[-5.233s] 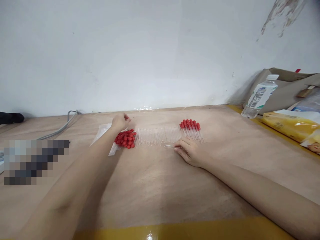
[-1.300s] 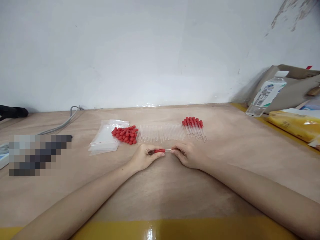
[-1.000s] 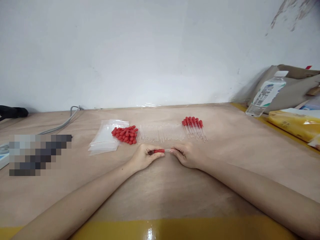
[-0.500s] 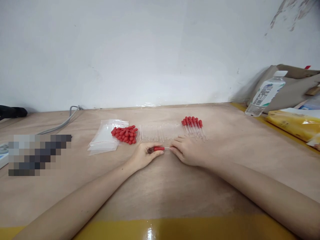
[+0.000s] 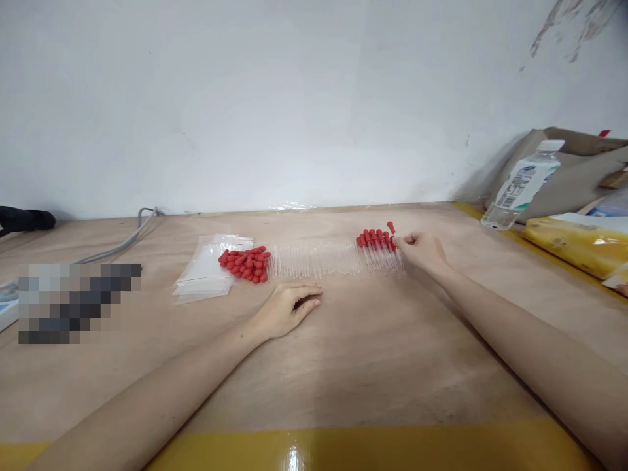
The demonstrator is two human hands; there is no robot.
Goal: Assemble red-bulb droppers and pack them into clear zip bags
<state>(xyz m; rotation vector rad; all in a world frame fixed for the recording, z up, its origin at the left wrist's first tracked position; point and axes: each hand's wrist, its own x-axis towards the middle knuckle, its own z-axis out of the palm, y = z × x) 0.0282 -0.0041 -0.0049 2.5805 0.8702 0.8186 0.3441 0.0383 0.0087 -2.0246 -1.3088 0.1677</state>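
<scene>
My right hand (image 5: pixel 422 252) pinches a dropper with a red rubber bulb (image 5: pixel 390 227), just beyond the right end of a row of capped droppers (image 5: pixel 377 239). The bulb stands out above the fingertips; most of its tube is hidden. My left hand (image 5: pixel 284 309) rests on the table with thumb and fingers apart and nothing between them. Clear thin tubes (image 5: pixel 314 260) lie side by side in the middle. Loose red rubber bulbs (image 5: pixel 248 263) are heaped at the left end of that row.
Clear plastic bags (image 5: pixel 203 268) lie left of the bulbs on the wooden table (image 5: pixel 343 379). A water bottle (image 5: pixel 523 186), a grey bag (image 5: pixel 579 170) and a yellow packet (image 5: pixel 574 242) are on the right. A grey cable (image 5: pixel 132 237) runs at the back left.
My right hand has moved right and away from me with the dropper, to the end of the capped row. My left hand has let go of its red bulb and stayed in place.
</scene>
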